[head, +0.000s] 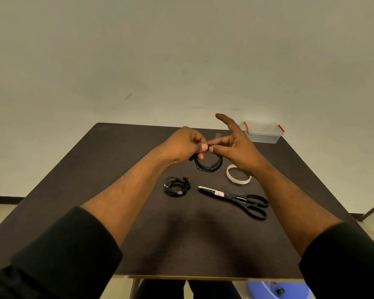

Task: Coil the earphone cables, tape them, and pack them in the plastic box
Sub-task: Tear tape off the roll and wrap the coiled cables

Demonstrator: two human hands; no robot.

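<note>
Both hands pinch the coiled earphone cable (207,164) at its top: left hand (185,143) curled, right hand (235,147) with upper fingers spread. Bare table (73,180) lies leftward.

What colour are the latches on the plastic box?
Red, on the clear plastic box at the table's far right corner; seen in the head view.
</note>
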